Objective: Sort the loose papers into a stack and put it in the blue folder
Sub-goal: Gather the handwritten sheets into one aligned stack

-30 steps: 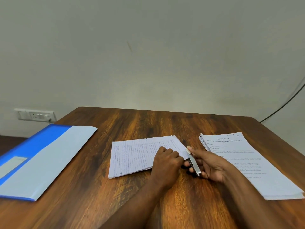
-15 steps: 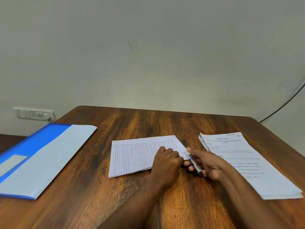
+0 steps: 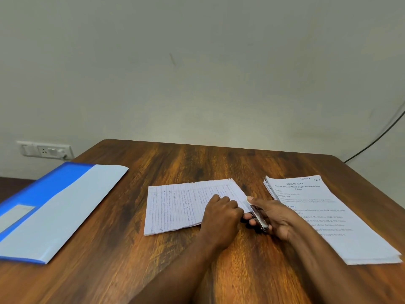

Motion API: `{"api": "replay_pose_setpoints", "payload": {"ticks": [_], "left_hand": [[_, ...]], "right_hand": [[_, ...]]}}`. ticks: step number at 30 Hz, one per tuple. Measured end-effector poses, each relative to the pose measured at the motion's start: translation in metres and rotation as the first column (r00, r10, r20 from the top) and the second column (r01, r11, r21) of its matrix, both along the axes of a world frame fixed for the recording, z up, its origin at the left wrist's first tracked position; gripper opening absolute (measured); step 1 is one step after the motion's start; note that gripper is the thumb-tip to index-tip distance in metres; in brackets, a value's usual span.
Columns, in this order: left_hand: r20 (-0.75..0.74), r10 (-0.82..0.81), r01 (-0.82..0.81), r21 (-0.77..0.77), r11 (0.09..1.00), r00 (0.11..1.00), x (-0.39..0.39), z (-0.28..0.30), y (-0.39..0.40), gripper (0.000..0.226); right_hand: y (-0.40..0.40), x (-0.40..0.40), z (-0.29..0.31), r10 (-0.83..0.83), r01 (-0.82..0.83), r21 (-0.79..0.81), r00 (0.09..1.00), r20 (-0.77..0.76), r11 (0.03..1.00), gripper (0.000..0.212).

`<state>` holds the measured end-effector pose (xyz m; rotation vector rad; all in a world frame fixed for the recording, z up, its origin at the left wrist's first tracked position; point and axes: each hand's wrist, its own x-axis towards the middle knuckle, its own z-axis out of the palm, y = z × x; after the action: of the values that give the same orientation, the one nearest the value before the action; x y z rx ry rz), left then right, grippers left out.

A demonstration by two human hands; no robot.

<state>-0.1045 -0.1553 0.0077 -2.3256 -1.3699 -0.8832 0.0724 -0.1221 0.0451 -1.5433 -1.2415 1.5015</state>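
1. While the left hand [image 3: 221, 212] rests curled on the near right corner of the lined sheets [image 3: 186, 205], its grip is clenched loosely against the paper, apparently to pin that corner so the pile cannot slide.
2. At about three o'clock from it, the right hand [image 3: 274, 216] has its grip wrapped round a slim metal stapler [image 3: 258, 216], whose nose meets the same corner; this looks like binding the sheets before filing.
3. Lying flat at the table's [image 3: 219, 163] centre, the lined sheets sit squared, edges roughly aligned.
4. Further toward three o'clock, well apart, a printed stack [image 3: 328, 216] lies partly under the right forearm, probably waiting its turn.
5. Out at nine o'clock, the blue folder [image 3: 50, 207] lies with a pale flap showing, overhanging the table's left edge, untouched; nothing has gone into it that I can see.
6. My judgement: the sorting is partway, and the filing has not begun.
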Motion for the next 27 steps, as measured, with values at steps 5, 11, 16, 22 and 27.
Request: {"api": "replay_pose_setpoints", "payload": {"ticks": [5, 11, 16, 22, 27], "left_hand": [[0.002, -0.007, 0.007, 0.001, 1.0, 1.0, 0.0, 0.001, -0.001, 0.019], [-0.002, -0.01, 0.01, 0.001, 1.0, 1.0, 0.0, 0.001, -0.002, 0.019], [-0.01, -0.006, 0.007, 0.007, 1.0, 1.0, 0.001, 0.002, -0.002, 0.021], [-0.014, 0.033, -0.033, 0.009, 0.999, 0.999, 0.0, 0.001, -0.002, 0.02], [-0.001, 0.074, -0.074, 0.005, 0.997, 0.997, 0.0, 0.002, -0.004, 0.013]], "right_hand": [[0.002, 0.0, -0.002, -0.013, 0.013, 0.01, 1.0, -0.01, 1.0, 0.046], [0.0, 0.0, 0.0, -0.036, 0.036, -0.001, 0.998, -0.06, 0.999, 0.038], [-0.004, 0.0, 0.003, -0.034, 0.034, 0.001, 0.999, -0.019, 0.999, 0.038], [-0.01, -0.002, 0.009, -0.002, 0.003, -0.027, 0.999, 0.043, 1.0, 0.046], [-0.019, -0.004, 0.011, -0.108, 0.101, 0.058, 0.987, 0.122, 0.993, 0.053]]}}
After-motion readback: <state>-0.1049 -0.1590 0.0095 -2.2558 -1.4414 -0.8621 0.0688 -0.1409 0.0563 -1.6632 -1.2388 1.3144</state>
